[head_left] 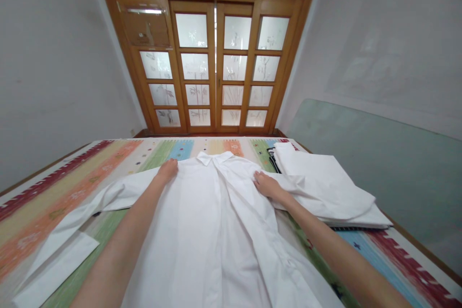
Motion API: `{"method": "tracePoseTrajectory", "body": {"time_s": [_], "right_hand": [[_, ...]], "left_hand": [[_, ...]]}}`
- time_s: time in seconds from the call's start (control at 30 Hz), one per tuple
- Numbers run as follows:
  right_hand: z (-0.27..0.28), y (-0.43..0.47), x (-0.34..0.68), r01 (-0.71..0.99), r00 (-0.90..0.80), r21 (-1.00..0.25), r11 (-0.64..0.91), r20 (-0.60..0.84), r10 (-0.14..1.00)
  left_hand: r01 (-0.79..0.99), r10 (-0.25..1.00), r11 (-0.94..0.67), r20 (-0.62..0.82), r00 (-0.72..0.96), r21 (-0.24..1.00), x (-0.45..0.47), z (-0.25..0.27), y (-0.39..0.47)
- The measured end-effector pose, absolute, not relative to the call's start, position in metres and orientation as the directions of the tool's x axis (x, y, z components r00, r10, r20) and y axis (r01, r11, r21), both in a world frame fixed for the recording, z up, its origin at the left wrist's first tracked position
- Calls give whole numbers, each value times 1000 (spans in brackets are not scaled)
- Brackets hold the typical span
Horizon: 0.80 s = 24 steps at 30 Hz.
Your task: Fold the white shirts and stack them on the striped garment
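A white long-sleeved shirt (pixel 191 231) lies spread in front of me, its collar (pixel 215 158) at the far end and its front opening running down the middle. My left hand (pixel 169 170) is closed on the shirt's left shoulder seam. On the other shoulder, my right hand (pixel 265 184) pinches the fabric, with its fingers bent into the cloth. The left sleeve (pixel 111 195) stretches out and bends down toward the near left corner. Loose folds run along the right front panel (pixel 252 216). Part of the right sleeve reaches the white cloth pile beside it.
Folded white cloth (pixel 317 173) is piled at the right, with black-and-white striped fabric showing beneath. A colourful striped cover (pixel 86 168) lies under everything. A pale green panel (pixel 368 154) leans against the right wall. Wooden glazed doors (pixel 215 67) stand beyond the far edge.
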State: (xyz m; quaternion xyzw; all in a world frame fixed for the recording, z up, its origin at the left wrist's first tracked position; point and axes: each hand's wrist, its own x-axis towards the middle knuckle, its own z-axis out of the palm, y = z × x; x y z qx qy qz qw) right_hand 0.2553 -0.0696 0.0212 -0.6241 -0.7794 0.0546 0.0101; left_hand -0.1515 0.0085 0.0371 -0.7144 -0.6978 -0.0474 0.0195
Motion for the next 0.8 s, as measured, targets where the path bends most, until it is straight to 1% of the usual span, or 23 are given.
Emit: {"method": "tracePoseTrajectory", "body": {"time_s": [0.1,0.2,0.33,0.4,0.5,0.6,0.67,0.73,0.8], "right_hand": [[12,-65,263,972,-222,-87,216,-59,973],[8,-58,271,973,-223,-70,218,-60,973],[7,-49,280,974,-222,-64,218,-49,974],[8,-45,281,976,-214,-52,211,-49,976],[13,-43,281,979,-201,-30,200,-61,978],[22,-45,277,976,-219,-8,218,-58,974],[31,-51,273,970,-244,-6,244,-28,969],[40,-62,267,962,-266,-45,268,41,963],[48,-78,260,941,-295,-132,311,131,947]], "left_hand": [[999,993,34,110,-36,19,-150,38,11],[994,982,106,157,-107,14,-148,40,11],[978,953,206,219,-211,43,-144,41,8],[970,945,233,219,-241,65,-143,41,7],[971,952,228,193,-239,75,-140,45,4],[987,958,143,239,-158,80,-128,52,-5],[991,957,15,286,-53,132,-112,57,-16],[958,959,-139,275,67,251,-91,59,-33],[882,962,-250,206,179,400,-67,57,-54]]}}
